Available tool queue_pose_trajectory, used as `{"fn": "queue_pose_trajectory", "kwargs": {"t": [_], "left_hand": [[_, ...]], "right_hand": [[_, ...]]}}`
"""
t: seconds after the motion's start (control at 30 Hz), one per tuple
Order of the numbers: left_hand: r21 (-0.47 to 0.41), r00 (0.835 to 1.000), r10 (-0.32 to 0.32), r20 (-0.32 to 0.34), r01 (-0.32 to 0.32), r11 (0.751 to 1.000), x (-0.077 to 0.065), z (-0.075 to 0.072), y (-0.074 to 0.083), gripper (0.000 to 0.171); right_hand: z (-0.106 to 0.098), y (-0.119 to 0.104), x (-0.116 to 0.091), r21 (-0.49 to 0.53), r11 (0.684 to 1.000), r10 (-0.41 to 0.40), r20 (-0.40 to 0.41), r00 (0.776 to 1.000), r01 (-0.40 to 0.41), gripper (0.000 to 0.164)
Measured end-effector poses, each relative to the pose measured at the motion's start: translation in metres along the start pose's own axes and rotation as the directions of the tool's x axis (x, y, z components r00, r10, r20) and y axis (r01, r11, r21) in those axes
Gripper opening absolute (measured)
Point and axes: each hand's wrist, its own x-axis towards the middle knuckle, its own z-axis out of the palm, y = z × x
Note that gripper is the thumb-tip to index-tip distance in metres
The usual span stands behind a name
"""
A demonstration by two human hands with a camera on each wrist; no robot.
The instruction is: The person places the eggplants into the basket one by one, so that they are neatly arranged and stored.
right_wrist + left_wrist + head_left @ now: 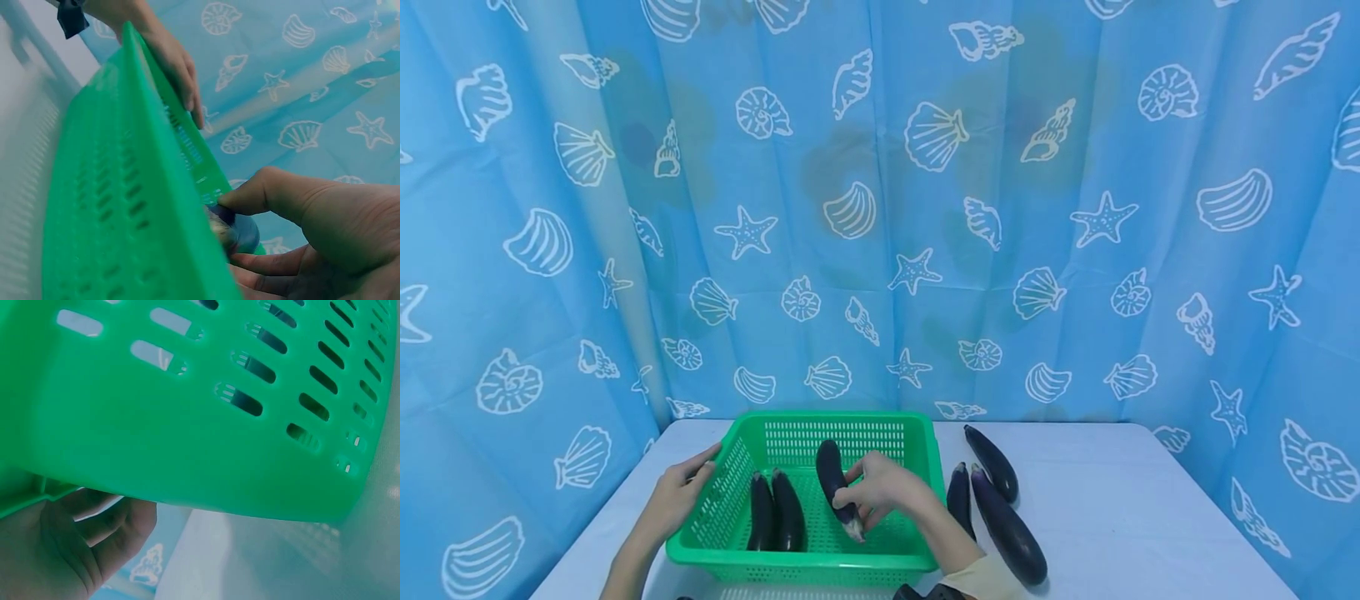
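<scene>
My right hand [883, 486] pinches a dark purple eggplant [832, 473] between thumb and fingers, near its pale stem end, inside the green plastic basket [820, 560]. In the right wrist view, the basket wall partly hides the held eggplant [244, 232]. Two more eggplants [762, 512] lie side by side on the basket's floor, left of the held one. At the basket's left side, my left hand [672, 500] grips the rim. Seen from the left wrist, the fingers of that hand [119, 525] curl at the rim, beside the slotted wall.
To the right of the basket, three eggplants [1011, 533] lie on the white tabletop [1112, 500]. A blue curtain [880, 333] printed with shells and starfish surrounds the table at the back and sides. A pale slotted surface [790, 592] shows at the front, below the basket.
</scene>
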Motion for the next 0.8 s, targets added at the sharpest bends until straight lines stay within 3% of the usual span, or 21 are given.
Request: {"fn": "queue_pose_trajectory", "kwargs": {"t": [0.53,0.8], "left_hand": [[0.001,1.000,-0.011,0.003,0.011,1.000,0.002,0.001,-0.003,0.049],[0.015,1.000,-0.006,-0.005,0.006,1.000,0.003,0.001,-0.005,0.048]], "right_hand": [[0.029,-0.004,0.013,-0.008,1.000,0.005,-0.001,1.000,-0.005,0.038],[0.037,-0.014,0.015,0.033,0.999,0.009,-0.024,1.000,-0.008,0.046]]}}
